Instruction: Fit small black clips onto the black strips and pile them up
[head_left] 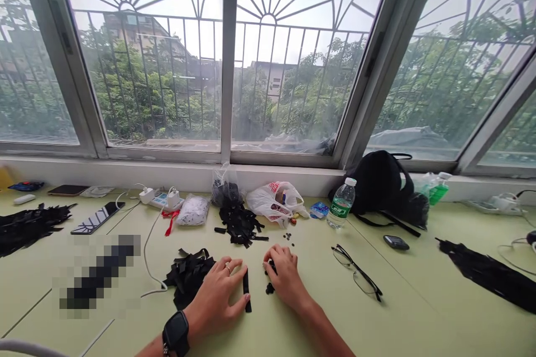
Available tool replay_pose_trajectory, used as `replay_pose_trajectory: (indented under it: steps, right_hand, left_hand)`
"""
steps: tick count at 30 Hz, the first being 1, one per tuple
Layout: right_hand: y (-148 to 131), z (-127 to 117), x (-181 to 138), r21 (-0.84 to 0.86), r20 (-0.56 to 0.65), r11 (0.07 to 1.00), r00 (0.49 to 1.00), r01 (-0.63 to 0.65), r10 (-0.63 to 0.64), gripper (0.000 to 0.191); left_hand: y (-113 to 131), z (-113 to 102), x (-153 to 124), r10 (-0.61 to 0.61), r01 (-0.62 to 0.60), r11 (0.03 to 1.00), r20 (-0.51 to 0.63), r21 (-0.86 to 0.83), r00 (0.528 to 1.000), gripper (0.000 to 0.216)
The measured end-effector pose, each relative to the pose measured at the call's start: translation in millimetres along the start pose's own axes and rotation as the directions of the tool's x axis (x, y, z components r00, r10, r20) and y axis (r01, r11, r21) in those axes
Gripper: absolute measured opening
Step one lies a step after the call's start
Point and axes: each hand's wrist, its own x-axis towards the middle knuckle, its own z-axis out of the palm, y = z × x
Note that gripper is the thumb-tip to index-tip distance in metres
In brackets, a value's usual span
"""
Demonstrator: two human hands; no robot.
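My left hand (220,293), with a ring and a black watch, lies with fingers spread. Its thumb and index fingertip touch a narrow black strip (247,284) lying lengthwise on the table. Partly under that hand is a heap of black strips (190,276). To the right, my right hand (285,274) has its fingers curled down over a few small black pieces (269,288); its fingertips are partly hidden. Several small dark round pieces (287,236) lie just beyond it.
Behind the hands are another pile of black strips (240,223), a white plastic bag (276,203) and a water bottle (341,203). Eyeglasses (358,273) lie right, a phone (98,218) and white cable (146,251) left. A black bag (377,184) stands by the window.
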Motion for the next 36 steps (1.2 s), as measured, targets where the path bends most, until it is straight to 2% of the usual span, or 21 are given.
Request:
replay_pose_trajectory:
  steps: [3, 8, 11, 16, 24, 29, 36]
  right_hand:
    - [-8.6, -4.2, -3.1, 0.047, -0.062, 0.999, 0.998, 0.008, -0.005, 0.013]
    - [-26.3, -1.4, -11.1, 0.261, -0.135, 0.961, 0.989, 0.092, -0.058, 0.018]
    - [-35.9, 8.6, -17.0, 0.310, -0.100, 0.939, 0.987, 0.149, -0.124, 0.019]
    - [-40.0, 24.4, -22.5, 0.280, -0.025, 0.931, 0.971, 0.236, -0.239, 0.022]
    - [-40.2, 27.8, -24.4, 0.264, 0.031, 0.934, 0.966, 0.241, -0.258, 0.024]
    - [-40.8, 27.3, -24.3, 0.257, 0.092, 0.943, 0.966, 0.212, -0.242, 0.025]
    - [-45.3, 13.5, -29.3, 0.266, 0.168, 0.945, 0.956, 0.193, -0.242, 0.034]
  left_hand:
    - [-0.2, 0.0, -0.4, -0.016, 0.016, 1.000, 0.012, 0.005, 1.000, 0.059]
    - [-0.9, 0.6, -1.3, -0.014, 0.014, 1.000, 0.004, 0.010, 1.000, 0.059]
    - [0.3, -0.3, -1.2, -0.022, 0.022, 1.000, 0.008, 0.015, 1.000, 0.059]
    - [3.1, -2.6, -0.6, -0.041, 0.041, 0.999, 0.028, 0.012, 0.999, 0.052]
    - [1.1, -1.3, -2.1, -0.038, 0.036, 0.999, 0.069, 0.017, 0.997, 0.054]
    - [0.9, -0.7, -2.8, -0.040, 0.039, 0.999, 0.053, 0.011, 0.998, 0.058]
    - [-3.1, 2.8, -4.0, -0.036, 0.035, 0.999, 0.084, 0.014, 0.996, 0.068]
